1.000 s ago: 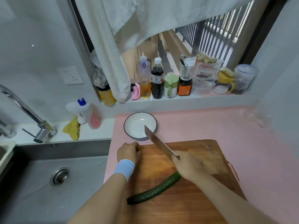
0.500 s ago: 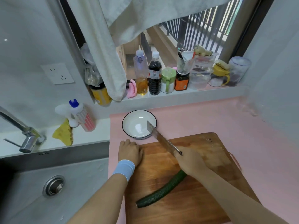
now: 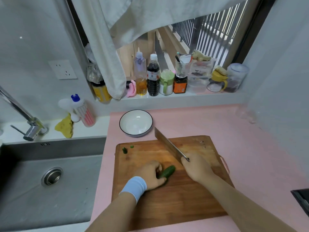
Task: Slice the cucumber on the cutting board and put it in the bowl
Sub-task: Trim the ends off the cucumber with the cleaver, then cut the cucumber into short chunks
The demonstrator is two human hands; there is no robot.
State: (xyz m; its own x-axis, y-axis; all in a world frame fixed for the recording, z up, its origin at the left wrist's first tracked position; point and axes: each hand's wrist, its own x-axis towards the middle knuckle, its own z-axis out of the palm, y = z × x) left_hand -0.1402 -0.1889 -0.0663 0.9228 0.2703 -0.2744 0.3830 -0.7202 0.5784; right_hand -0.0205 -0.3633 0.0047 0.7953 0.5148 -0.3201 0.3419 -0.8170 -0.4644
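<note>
The cucumber point(image 3: 167, 171) lies on the wooden cutting board point(image 3: 184, 203) under your left hand point(image 3: 150, 175), whose fingers curl over it and hold it down, so only a short dark green end shows towards your right hand point(image 3: 196, 168). That hand is closed tightly round the handle of a cleaver point(image 3: 168, 145), the blade pointing away from you. Beyond both hands a white bowl point(image 3: 136, 124) sits on the pink counter point(image 3: 250, 148), and two small cucumber bits point(image 3: 124, 150) lie beyond your left hand.
</note>
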